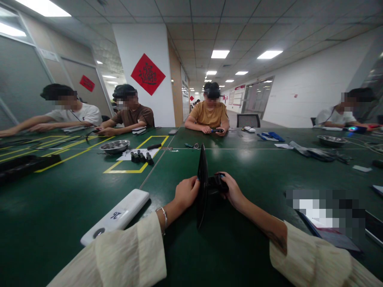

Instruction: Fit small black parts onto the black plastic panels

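Upright before me is a thin black panel, seen nearly edge-on, so its face is hidden. My left hand grips its left side, thumb against the surface and fingers curled. On the right side a dark blocky mount sticks out from the panel. Around the outer end of that mount my right hand is closed; some of its fingers are hidden behind it. A white oblong device marked with a number lies on the table beside my left forearm.
On the green table are a metal bowl, several black cylindrical parts and pliers. Gloves and another bowl lie right. A dark tray is left. Several people sit around the table.
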`<state>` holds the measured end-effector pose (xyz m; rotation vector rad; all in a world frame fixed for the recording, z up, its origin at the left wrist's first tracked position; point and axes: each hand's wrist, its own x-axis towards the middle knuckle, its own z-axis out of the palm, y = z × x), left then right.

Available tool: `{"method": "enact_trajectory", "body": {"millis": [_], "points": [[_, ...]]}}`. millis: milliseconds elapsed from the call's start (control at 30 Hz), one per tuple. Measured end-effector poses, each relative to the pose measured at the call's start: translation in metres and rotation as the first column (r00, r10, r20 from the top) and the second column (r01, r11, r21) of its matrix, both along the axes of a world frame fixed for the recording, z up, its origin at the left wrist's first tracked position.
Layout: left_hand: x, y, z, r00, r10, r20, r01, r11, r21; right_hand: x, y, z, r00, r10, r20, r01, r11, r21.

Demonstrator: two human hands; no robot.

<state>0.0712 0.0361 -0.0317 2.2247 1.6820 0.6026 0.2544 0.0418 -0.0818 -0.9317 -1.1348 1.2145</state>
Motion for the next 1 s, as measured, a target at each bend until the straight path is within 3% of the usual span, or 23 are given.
{"method": "enact_trajectory", "body": {"millis": [1000], "points": [[-0.0022, 0.0035, -0.0049, 0.998, -0.052, 0.029, 0.051, 0.998, 0.047, 0.0004, 0.0009, -0.0015, 1.000, 0.016, 0.001, -0.016, 1.000, 0.009]]}}
